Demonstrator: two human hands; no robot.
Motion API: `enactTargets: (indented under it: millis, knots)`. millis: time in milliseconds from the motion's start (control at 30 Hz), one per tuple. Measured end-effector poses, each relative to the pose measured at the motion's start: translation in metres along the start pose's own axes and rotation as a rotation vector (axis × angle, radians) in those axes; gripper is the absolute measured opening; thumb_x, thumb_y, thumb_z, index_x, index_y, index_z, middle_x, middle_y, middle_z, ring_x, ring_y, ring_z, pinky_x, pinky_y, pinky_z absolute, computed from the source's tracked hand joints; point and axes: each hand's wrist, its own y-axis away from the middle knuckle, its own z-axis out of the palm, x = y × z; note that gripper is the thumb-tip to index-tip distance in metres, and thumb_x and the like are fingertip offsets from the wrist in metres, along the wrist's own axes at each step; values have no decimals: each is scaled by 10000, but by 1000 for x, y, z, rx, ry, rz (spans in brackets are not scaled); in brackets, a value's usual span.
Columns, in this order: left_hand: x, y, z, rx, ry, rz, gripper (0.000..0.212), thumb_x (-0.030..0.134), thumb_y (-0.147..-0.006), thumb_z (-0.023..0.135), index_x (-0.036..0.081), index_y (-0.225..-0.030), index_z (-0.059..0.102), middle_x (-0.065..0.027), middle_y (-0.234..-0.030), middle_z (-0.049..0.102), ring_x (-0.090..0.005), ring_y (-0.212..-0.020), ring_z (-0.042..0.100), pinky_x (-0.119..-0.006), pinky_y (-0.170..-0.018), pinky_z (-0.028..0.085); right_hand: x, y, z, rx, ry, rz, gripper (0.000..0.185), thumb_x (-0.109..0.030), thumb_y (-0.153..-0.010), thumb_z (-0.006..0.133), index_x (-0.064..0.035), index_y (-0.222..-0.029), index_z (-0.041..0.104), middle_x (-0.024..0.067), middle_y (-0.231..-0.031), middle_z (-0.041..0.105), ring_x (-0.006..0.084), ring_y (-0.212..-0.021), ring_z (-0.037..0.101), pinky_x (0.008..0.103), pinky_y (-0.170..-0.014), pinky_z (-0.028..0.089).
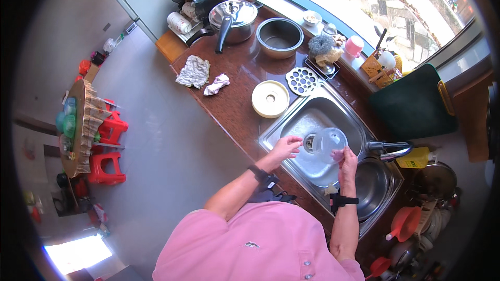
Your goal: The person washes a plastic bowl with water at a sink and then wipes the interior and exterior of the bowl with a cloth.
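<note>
A clear round plastic lid [330,140] is held tilted over the large basin of the stainless steel sink [297,109]. My right hand [347,166] grips its right edge. Left of the lid, my left hand [287,148] hovers over the basin's near side, empty, with fingers apart. The drain strainer [309,143] shows between the hand and the lid. Beyond the sink's left rim, a cream round lid with a centre hole [270,97] lies on the brown stone counter [234,105]. Next to it is a white perforated steaming plate [302,81].
A curved chrome faucet [390,150] projects at the right, beside a yellow detergent bottle [416,158]. Farther back stand a pressure cooker [234,19] and a dark inner pot [279,37]. Two cloths [194,71] lie left. A green cutting board [414,103] leans near the window.
</note>
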Motion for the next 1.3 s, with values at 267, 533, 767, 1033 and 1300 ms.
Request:
enactTargets:
  millis: [267, 533, 767, 1033, 1300]
  knots:
    - [13, 30, 21, -173, 238, 12, 929, 414, -849, 744, 184, -1535, 161, -182, -1586, 122, -353, -1376, 308, -495, -889, 518, -25, 62, 60, -259, 343, -218, 207, -149, -948, 582, -12, -825, 676, 119, -786, 705, 219, -708, 648, 338, -711, 494]
    - [6, 61, 0, -280, 404, 100, 892, 319, -871, 727, 205, -1540, 147, -136, -1458, 301, -311, -1253, 444, -517, -861, 519, -88, 86, 69, -657, 606, -332, 135, -113, -878, 638, -29, -957, 709, 115, -901, 712, 233, -842, 669, 363, -769, 498]
    - [47, 145, -34, -666, 686, 311, 869, 284, -839, 759, 183, -1521, 230, -154, -1452, 340, -359, -1237, 493, -543, -956, 504, -61, 56, 11, -1016, -1162, -21, 406, -227, -920, 648, 47, -1212, 579, 208, -1193, 650, 313, -1135, 619, 478, -987, 479]
    - [28, 148, -102, 714, -897, 655, 1002, 246, -657, 870, 121, -1478, 307, -206, -1466, 354, -361, -1345, 379, -434, -1078, 398, 48, 84, 4, -66, 543, -195, 247, -136, -844, 656, -31, -1066, 683, 188, -1255, 607, 349, -1189, 548, 390, -1029, 416]
    - [52, 82, -150, 718, -1656, 422, 1070, 301, -534, 929, 285, -1448, 372, -148, -1545, 243, -485, -1368, 278, -634, -973, 400, 55, 131, 19, -244, 674, -189, 212, -81, -818, 653, -8, -1016, 668, 177, -1032, 662, 345, -1014, 619, 406, -901, 484]
